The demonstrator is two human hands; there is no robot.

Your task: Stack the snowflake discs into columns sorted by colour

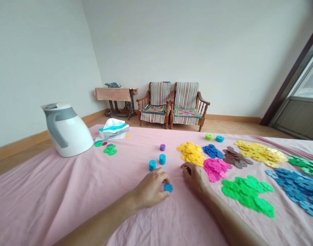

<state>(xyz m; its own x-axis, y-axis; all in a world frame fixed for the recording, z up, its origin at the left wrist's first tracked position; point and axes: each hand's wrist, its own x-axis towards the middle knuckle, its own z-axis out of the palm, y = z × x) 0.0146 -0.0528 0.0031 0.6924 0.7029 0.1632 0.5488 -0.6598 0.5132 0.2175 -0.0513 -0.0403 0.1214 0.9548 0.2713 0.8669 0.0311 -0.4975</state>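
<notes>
Between the thumb and fingers of my left hand (pixel 151 188) is a blue notched plastic disc (pixel 168 187), held just above the pink cloth. Whether more discs are stacked with it I cannot tell. Two short blue disc stacks (pixel 152 165) (pixel 162 159) stand just beyond that hand, with a small purple stack (pixel 162 147) farther back. My right hand (pixel 196 176) rests on the cloth with its fingers curled in; anything inside them is hidden. It lies close to the yellow disc pile (pixel 191 153) and the pink disc pile (pixel 216 168).
Right of my right arm spread green discs (pixel 246 194), brown discs (pixel 235 157) and large blue discs (pixel 297 189). Lime (pixel 209 137) and blue (pixel 219 138) stacks stand at the back edge. A white jug (pixel 71 133) and tissue pack (pixel 114 130) occupy the left, near loose green discs (pixel 110 150).
</notes>
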